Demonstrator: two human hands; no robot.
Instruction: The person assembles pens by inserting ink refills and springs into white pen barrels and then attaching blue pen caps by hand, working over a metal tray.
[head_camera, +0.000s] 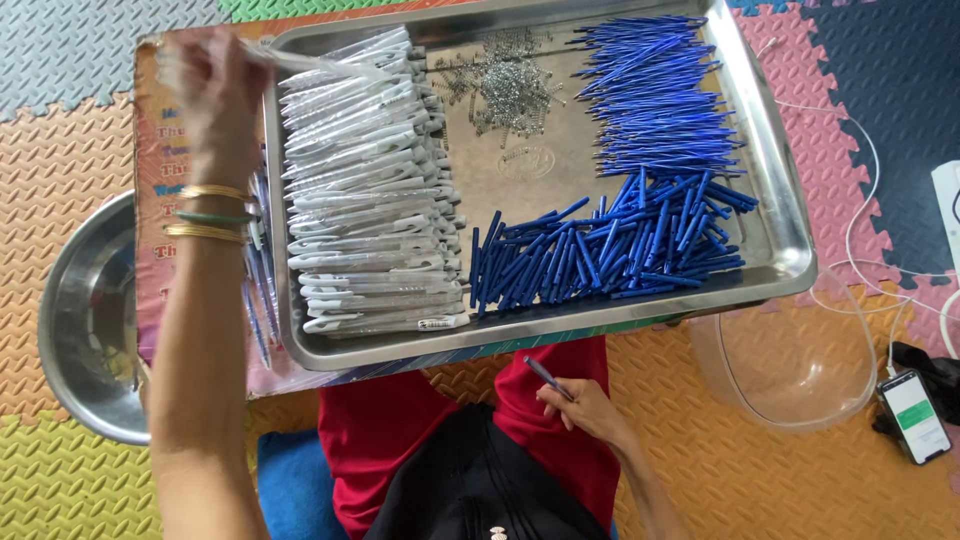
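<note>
On the steel tray (790, 240), white pen barrels (370, 190) fill its left side. The left hand (210, 90), blurred, pinches one clear barrel above the tray's far-left corner. The right hand (585, 405), below the tray's near edge, holds a blue pen part (548, 378); joining them likely comes next, needing alignment.

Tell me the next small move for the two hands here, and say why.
Probably bring the left hand back toward the lap with the clear barrel it is lifting off the white row in the tray. The right hand already holds a blue piece there, so the two parts look ready to be joined.
</note>
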